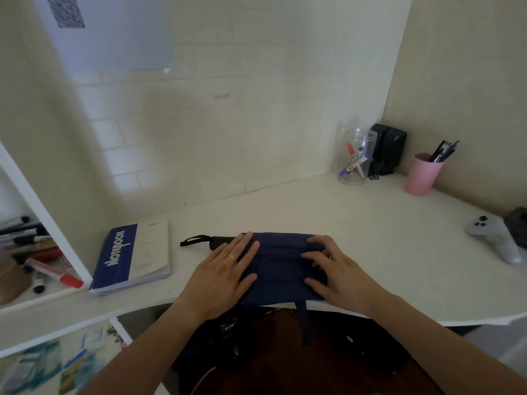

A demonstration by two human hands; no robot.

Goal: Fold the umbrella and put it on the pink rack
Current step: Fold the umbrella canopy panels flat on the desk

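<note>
A dark blue collapsed umbrella (281, 266) lies flat on the white desk (370, 238) near its front edge, its cloth spread in pleats. Its black handle with a wrist loop (196, 240) points left. A blue closing strap (304, 317) hangs over the desk edge. My left hand (225, 269) rests flat on the cloth's left part, fingers spread. My right hand (330, 269) presses on the right part, fingertips curled onto the folds. No pink rack is in view.
A blue and white notebook (134, 258) lies left of the umbrella. A white shelf unit (40, 212) with markers stands at far left. At the back right stand a clear jar (356, 158), a black device (387, 149) and a pink pen cup (422, 173). A grey controller (496, 238) lies right.
</note>
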